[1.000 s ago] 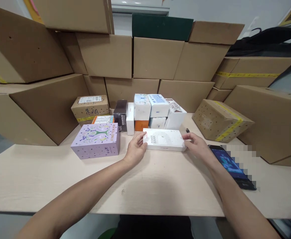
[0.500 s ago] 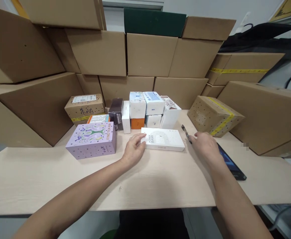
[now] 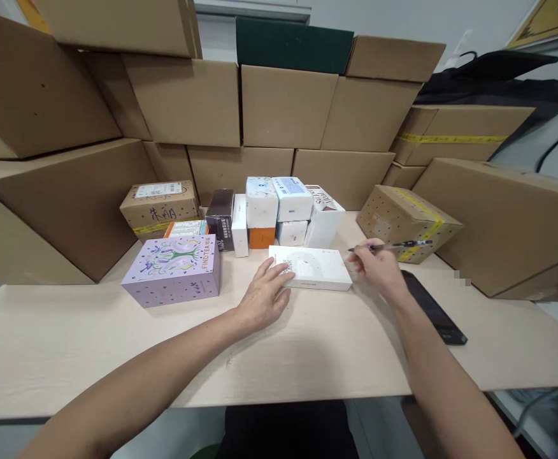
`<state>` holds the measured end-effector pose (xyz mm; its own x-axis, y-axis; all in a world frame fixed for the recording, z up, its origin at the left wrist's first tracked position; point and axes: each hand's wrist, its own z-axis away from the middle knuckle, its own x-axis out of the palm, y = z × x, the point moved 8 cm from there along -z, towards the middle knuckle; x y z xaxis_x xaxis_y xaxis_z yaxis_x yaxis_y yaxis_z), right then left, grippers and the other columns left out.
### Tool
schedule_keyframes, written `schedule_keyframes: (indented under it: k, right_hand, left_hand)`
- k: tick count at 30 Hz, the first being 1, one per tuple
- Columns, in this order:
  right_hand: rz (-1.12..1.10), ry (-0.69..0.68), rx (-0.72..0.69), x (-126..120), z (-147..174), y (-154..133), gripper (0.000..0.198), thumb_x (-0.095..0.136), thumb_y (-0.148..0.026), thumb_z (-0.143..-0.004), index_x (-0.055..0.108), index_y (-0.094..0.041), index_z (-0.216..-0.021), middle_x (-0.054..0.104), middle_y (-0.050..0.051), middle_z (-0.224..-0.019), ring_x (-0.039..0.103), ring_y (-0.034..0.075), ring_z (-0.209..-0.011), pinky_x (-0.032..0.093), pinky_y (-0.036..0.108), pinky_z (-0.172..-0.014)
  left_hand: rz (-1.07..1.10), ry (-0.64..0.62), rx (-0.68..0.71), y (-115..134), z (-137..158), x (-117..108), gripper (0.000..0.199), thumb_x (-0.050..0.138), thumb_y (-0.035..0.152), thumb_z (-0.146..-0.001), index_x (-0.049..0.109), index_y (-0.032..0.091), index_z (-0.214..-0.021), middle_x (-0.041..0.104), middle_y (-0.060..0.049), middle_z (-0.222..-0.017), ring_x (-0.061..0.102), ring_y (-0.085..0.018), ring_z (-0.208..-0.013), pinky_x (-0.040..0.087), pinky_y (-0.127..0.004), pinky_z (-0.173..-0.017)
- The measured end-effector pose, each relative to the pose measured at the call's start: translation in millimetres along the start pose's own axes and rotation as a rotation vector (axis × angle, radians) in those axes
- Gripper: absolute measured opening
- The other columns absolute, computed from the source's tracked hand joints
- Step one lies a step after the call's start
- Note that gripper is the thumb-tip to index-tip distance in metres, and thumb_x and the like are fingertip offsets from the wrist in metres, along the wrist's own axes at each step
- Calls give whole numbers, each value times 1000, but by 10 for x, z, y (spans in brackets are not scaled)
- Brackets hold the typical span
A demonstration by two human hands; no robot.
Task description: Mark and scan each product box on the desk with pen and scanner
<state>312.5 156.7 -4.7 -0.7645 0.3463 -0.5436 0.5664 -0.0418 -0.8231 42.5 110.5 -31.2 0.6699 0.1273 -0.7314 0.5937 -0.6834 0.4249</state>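
Note:
A white power bank box [image 3: 321,268] lies flat on the table in front of me. My left hand [image 3: 267,293] rests on its left end, fingers spread over part of the printed words. Just off the box's right end, my right hand [image 3: 379,268] pinches a dark pen [image 3: 406,245]. The pen's tip points left toward the box, and its back end sticks out to the right past the knuckles. Beside my right wrist lies a black tablet-like device [image 3: 434,309] with a dark screen.
A lilac tea box [image 3: 171,271] stands left of my left hand. Behind are a dark brown box [image 3: 220,220], stacked white tissue packs [image 3: 292,201] and a white carton [image 3: 324,220]. Taped cardboard boxes [image 3: 406,220] and larger cartons [image 3: 288,105] wall in the table [image 3: 307,363].
My right hand has picked the pen up from the table and brought it left, toward the box. My left hand has slid further onto the box with fingers spread. The device's screen has gone dark.

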Motion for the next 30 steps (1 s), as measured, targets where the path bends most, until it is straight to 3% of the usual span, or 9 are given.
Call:
schedule_keyframes:
  k: [5,8,25,27,30]
  right_hand:
    - [-205,-131,-139,443,212,-291,16,57,-37,-73,55,-21,-78,56,-3,-58,47,11,-49,36,23,-46]
    - [-184,-142,-185,533,265,-331,10,56,-31,-71,57,-21,-74,50,-6,-51,44,11,-49,33,24,-49]
    - [-65,-173,-180,554,270,-341,10,55,-31,-76,57,-21,-76,51,-5,-53,48,14,-53,35,24,-54]
    - [-72,-154,-159,475,245,-324,13,53,-34,-80,56,-22,-79,53,-4,-54,51,14,-53,37,24,-55]
    - [5,-36,-84,168,138,-207,23,46,-41,-89,56,-20,-87,61,1,-62,57,16,-57,43,26,-58]
  left_hand:
    - [-54,-45,56,56,10,34,41,56,16,-89,61,18,-130,56,-11,-143,32,-34,-146,39,-58,-117]
    - [-61,-48,64,58,8,36,42,56,14,-88,60,19,-130,56,-11,-143,33,-33,-146,39,-59,-117]
    - [-44,-71,51,41,15,58,45,55,14,-88,58,21,-132,53,-10,-145,31,-33,-147,37,-59,-118]
    - [-43,-68,49,46,15,50,45,55,14,-88,58,21,-132,53,-10,-145,31,-34,-147,37,-59,-118]
    - [-47,-70,46,55,13,40,44,54,13,-88,59,20,-132,53,-10,-145,30,-34,-147,38,-58,-117]
